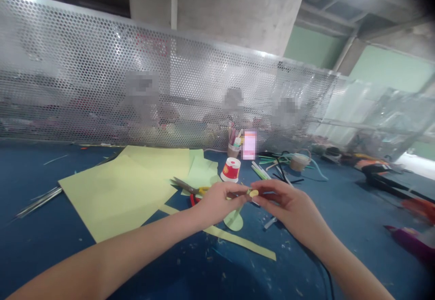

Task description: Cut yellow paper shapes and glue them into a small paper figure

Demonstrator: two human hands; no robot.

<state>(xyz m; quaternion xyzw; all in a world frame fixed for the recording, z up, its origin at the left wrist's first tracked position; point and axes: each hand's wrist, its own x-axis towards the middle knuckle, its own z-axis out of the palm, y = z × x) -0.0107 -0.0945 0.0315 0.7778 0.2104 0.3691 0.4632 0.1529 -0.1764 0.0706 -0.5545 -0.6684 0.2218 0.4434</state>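
My left hand (222, 200) and my right hand (283, 200) meet over the blue table. Between their fingertips is a small yellow piece (253, 193), pinched from both sides. Just below my left fingers lies a pale green rounded paper piece (234, 221). A yellow paper strip (243, 242) runs across the table under my left forearm. Scissors (186, 186) with yellow and red on the handles rest by my left hand, partly hidden by it. Beyond both hands stands a red and white paper cup (231, 170).
Large yellow sheets (118, 191) and green paper (202, 171) cover the left. Behind are a cup of pens (234, 148), a phone (249, 145) and a perforated metal screen (200, 78). A small tub (299, 162) and a purple object (411, 241) are at right.
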